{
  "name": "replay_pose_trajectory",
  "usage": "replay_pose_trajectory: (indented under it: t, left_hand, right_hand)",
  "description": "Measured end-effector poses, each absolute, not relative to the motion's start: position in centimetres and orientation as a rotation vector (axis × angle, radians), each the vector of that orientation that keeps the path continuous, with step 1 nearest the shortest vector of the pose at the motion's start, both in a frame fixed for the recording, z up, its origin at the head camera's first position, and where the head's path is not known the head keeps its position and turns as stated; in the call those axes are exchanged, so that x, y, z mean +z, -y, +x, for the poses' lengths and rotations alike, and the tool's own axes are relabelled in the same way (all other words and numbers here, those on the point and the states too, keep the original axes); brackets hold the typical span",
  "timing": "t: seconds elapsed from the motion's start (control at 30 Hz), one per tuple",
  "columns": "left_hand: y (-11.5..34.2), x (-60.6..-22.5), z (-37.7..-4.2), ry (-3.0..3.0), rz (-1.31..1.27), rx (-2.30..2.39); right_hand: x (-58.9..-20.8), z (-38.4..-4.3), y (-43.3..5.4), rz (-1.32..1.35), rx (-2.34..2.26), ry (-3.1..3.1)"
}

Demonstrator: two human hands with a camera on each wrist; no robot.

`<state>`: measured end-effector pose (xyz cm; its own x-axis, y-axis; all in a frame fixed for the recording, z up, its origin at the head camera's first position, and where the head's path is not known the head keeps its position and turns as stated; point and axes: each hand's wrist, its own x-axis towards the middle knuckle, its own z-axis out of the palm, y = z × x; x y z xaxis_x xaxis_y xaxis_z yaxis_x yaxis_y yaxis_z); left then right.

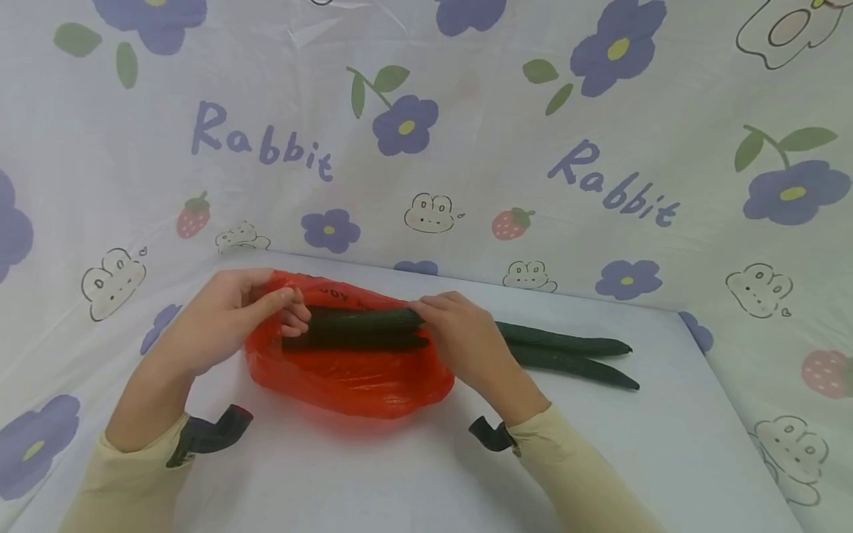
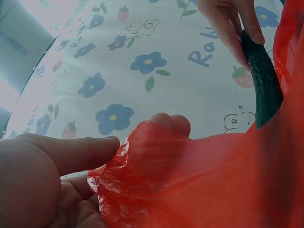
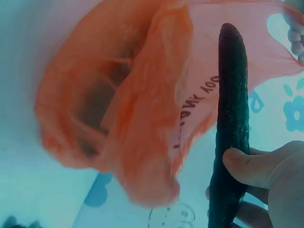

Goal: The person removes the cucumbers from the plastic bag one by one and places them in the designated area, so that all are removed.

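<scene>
A red plastic bag (image 1: 360,381) lies on its side on the white table, its mouth spread toward the viewer. At the bag's left edge my left hand (image 1: 233,314) holds the plastic, which drapes over its fingers in the left wrist view. My right hand (image 1: 460,337) grips a dark green cucumber (image 3: 232,95) near one end, thumb on one side and fingers on the other. In the head view this cucumber lies across the bag's opening. Just below it shows another cucumber (image 1: 360,341) inside the bag. The bag's black print is partly hidden by folds.
Right of the bag, two more cucumbers lie side by side on the table (image 1: 666,444); the upper cucumber (image 1: 566,340) and lower cucumber (image 1: 580,365) are partly behind my right hand. A patterned cloth (image 1: 466,148) with flowers and rabbits hangs behind the table.
</scene>
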<state>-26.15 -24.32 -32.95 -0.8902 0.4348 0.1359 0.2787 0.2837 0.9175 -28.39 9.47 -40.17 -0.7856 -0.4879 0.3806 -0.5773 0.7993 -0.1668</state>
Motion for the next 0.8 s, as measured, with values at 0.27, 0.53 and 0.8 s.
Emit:
replay_pose_trajectory:
  t: [0.27,0.53,0.8]
  left_hand:
    - [24.3,-33.1,-26.3,-2.394,0.673,1.660]
    - [24.3,-33.1,-26.3,-2.380,0.675,1.677]
    - [24.2,-33.0,-26.3,-2.374,0.667,1.683]
  right_hand:
    - [-40.0,-27.8,-11.9,0.787,0.467,2.632]
    - [-40.3,-27.3,-14.5,0.789,0.547,2.577]
    - [-40.7,-26.9,-17.3,0.771,0.555,2.563]
